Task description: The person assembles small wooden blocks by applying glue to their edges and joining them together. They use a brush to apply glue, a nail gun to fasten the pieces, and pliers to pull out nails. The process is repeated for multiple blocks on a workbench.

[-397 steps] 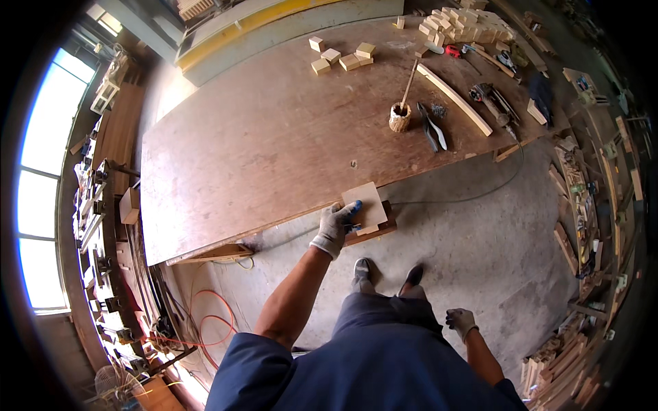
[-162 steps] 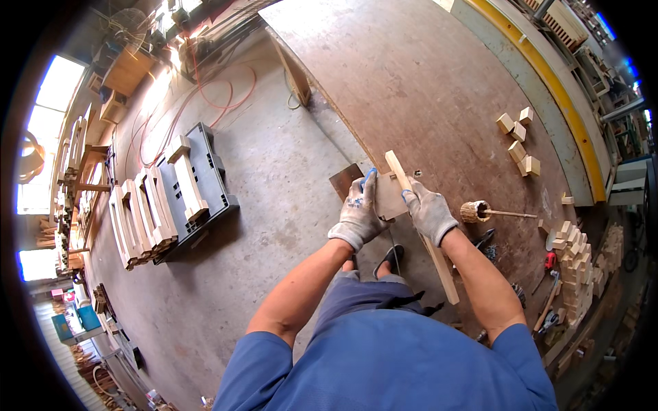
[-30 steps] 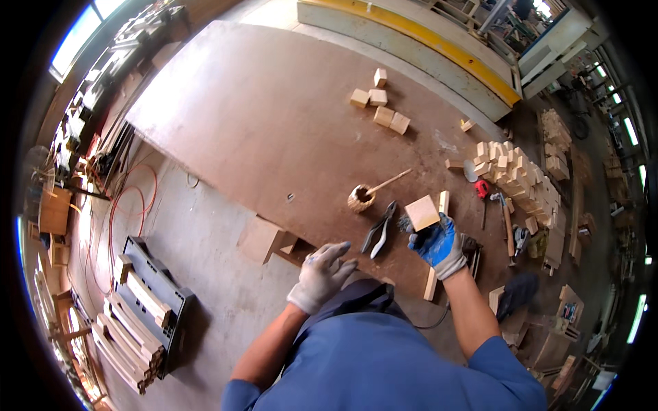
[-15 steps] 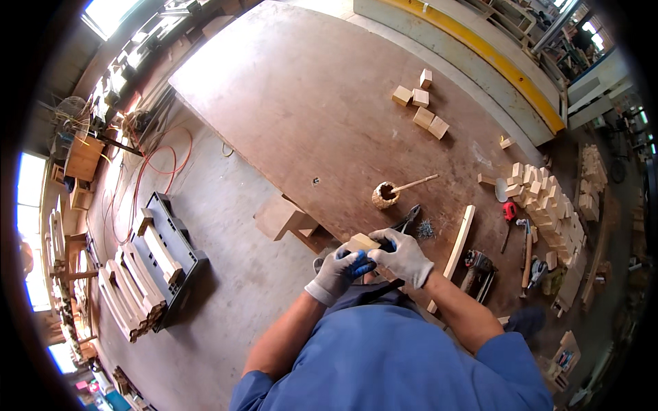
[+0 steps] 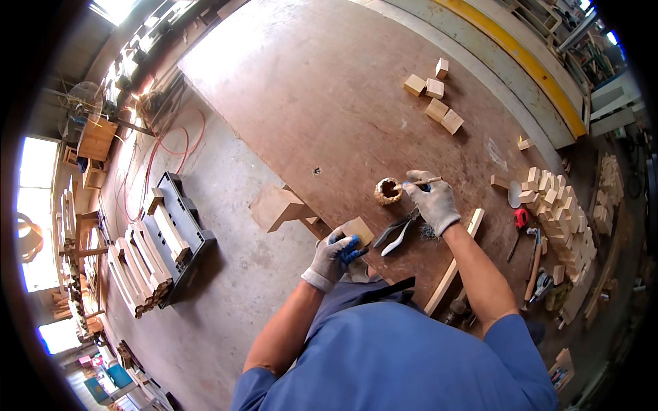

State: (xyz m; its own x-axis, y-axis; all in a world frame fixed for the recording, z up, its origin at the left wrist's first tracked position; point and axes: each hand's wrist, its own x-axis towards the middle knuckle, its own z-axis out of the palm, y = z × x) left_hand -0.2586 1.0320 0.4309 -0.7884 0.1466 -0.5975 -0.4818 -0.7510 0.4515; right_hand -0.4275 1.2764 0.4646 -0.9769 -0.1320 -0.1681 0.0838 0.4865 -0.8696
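Note:
In my left hand (image 5: 327, 259), gloved with blue on the fingertips, I hold a small pale wooden block (image 5: 358, 231) at the table's near edge. My right hand (image 5: 433, 203), gloved too, is closed on a thin wooden stick (image 5: 433, 181) whose end stands in a small round pot (image 5: 386, 197). The pot has a lumpy, crusted tan rim and a dark inside. Just below that hand lie a pair of pliers (image 5: 395, 236) with dark and pale handles and a small heap of grey metal bits (image 5: 428, 232), partly hidden by the hand.
Several loose wooden blocks (image 5: 436, 108) lie across the brown table (image 5: 295, 103). A long wooden strip (image 5: 456, 264) runs beside my right forearm. Further right are a red-handled tool (image 5: 521, 218), a hammer (image 5: 533, 274) and stacked blocks (image 5: 565, 219). Wooden pieces rest on a black pallet (image 5: 195, 229) on the floor.
My right hand has left the block and moved forward to the stick in the pot, taking hold of it. The left hand keeps the block. Pliers now show more fully.

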